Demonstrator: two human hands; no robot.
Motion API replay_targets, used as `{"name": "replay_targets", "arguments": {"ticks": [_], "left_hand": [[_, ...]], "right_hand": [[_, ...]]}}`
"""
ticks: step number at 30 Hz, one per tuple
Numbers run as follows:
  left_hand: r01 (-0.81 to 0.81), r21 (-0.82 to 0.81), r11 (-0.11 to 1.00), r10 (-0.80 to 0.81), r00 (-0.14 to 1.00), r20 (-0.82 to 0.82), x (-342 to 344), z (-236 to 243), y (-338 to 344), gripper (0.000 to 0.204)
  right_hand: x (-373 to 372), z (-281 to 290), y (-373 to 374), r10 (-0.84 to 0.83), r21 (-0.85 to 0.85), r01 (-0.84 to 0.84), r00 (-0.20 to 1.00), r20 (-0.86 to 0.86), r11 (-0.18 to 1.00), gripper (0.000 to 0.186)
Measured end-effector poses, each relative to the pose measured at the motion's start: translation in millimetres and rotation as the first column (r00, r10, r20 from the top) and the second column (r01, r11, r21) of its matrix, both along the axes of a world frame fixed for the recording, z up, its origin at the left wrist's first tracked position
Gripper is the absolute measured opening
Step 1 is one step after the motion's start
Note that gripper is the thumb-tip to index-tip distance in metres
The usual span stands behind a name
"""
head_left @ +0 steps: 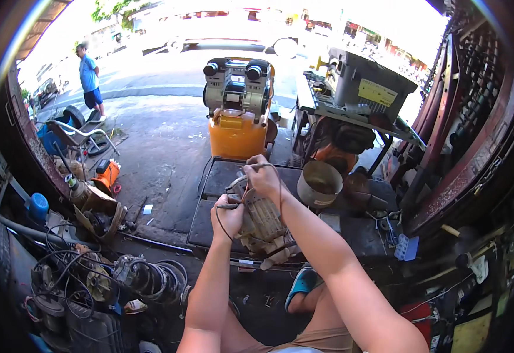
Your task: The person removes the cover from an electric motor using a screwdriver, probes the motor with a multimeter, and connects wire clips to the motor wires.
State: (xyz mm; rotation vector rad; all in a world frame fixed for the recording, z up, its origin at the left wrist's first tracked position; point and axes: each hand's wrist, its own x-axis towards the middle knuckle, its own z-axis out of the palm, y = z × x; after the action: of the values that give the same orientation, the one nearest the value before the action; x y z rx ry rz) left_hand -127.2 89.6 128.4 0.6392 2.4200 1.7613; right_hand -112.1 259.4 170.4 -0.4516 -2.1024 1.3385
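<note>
Motor casing (264, 219) is looking rough, dull metal; compressor tank (237, 142) is showing smooth paint; pot (313, 196) is looking matt metal.

Right of the finned motor (264, 217), a pot (314, 196) blocks passage.

Ribbed housing (263, 219): right forearm (313, 232) is covering part, below the fingers (258, 160).
Vehicle (227, 32): glare is blurring it, beyond them.

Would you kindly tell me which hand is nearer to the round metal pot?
Right: the right hand is left of the pot, apart from it; the left hand is farther left and lower in view.
</note>
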Motion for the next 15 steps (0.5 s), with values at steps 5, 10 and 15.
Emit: {"name": "replay_targets", "arguments": {"ticks": [5,10,15], "left_hand": [[0.046,0.025,0.999,-0.045,0.998,-0.038,2,1,6,0.022],[0.150,0.158,0.976,-0.134,0.985,-0.109,-9,-16,9,0.016],[0.145,0.152,0.978,-0.141,0.989,-0.034,-11,-13,1,0.016]], "right_hand": [[-30,-12,23,0.059,0.120,-0.067,0.996,0.062,0.991,0.024],[-41,-15,16,0.019,0.170,-0.047,0.987,0.162,0.984,0.033],[-33,-7,-2,-0.044,0.263,-0.003,0.984,0.175,0.965,0.027]]}}
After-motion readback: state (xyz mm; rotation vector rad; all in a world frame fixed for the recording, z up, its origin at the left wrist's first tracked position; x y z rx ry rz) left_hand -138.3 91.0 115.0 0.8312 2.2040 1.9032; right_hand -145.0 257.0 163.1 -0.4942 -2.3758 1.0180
